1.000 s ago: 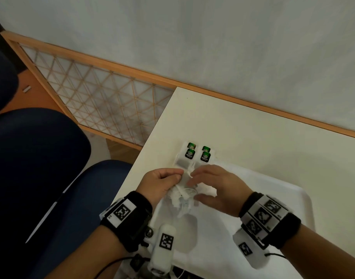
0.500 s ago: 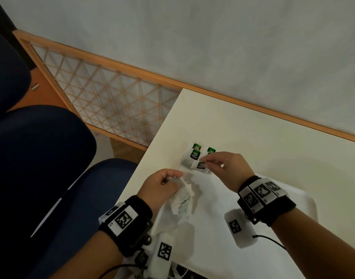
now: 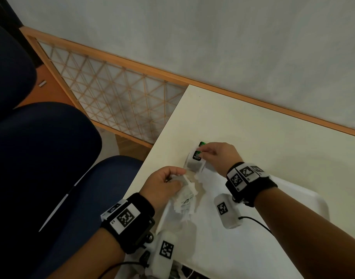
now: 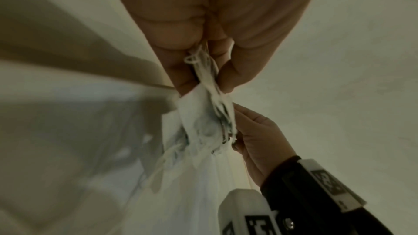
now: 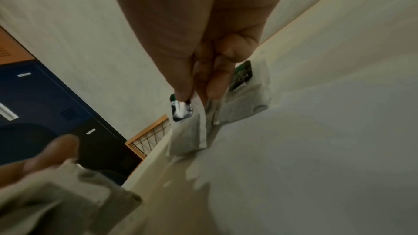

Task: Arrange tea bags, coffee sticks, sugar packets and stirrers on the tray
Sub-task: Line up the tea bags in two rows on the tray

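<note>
Head view: your right hand [image 3: 217,156] now sits at the far corner of the tray, upper centre of the frame; a second ago it was down beside your left hand [image 3: 164,184] at the bundle.
Change: one tea bag [image 3: 193,164] has left the bundle and travelled with the right hand to the group of green-tagged tea bags [image 3: 201,143].
Right fingers: thumb and forefinger pinched together on the top edge of that tea bag, at its green tag [image 5: 181,108]; the bag hangs below the fingertips [image 5: 213,87].
Left fingers: curled and clamped on the bundle of remaining tea bags [image 4: 208,113], strings trailing loose, as before.
Tea bag location: just beside the ones already laid down, over the tray edge; whether it touches the surface cannot be told.
Tray: white tray [image 3: 313,200] fills the lower centre and right of the frame.
Task meaning: judged as mid-way through the tea bag row; coffee sticks, sugar packets and stirrers are not in view.
Caution: loose strings may snag and drag a neighbour.
</note>
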A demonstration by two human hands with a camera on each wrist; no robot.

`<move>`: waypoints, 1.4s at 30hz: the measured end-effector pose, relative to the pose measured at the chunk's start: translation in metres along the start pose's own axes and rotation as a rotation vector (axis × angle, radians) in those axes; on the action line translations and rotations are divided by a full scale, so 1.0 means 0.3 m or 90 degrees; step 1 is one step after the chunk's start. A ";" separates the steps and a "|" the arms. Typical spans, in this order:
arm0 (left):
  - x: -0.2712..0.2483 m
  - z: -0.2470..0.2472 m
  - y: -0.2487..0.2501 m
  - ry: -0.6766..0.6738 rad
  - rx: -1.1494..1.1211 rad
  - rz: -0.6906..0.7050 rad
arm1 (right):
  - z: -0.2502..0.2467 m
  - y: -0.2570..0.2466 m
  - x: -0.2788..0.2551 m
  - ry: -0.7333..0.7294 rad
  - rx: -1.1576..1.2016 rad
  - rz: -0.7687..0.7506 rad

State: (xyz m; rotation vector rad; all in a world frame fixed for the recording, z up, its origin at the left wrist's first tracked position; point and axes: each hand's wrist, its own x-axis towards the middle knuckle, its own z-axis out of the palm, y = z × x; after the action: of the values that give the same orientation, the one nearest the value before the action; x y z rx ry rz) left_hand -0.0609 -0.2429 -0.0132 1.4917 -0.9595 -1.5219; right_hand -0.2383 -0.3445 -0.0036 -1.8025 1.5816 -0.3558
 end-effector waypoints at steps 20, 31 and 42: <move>0.013 0.071 0.016 -0.019 -0.125 -0.062 | 0.001 0.030 -0.265 -0.014 -0.025 -0.333; -0.005 0.055 0.005 -0.066 -0.127 -0.046 | -0.015 0.012 -0.259 -0.017 0.188 -0.156; -0.007 0.031 -0.005 -0.038 -0.066 -0.028 | -0.105 0.082 -0.177 0.064 0.041 -0.045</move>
State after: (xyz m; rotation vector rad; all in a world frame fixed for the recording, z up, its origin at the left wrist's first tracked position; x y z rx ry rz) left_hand -0.0701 -0.2404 -0.0137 1.4087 -0.8736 -1.6311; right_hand -0.2880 -0.3046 0.0152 -1.8193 1.5587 -0.5309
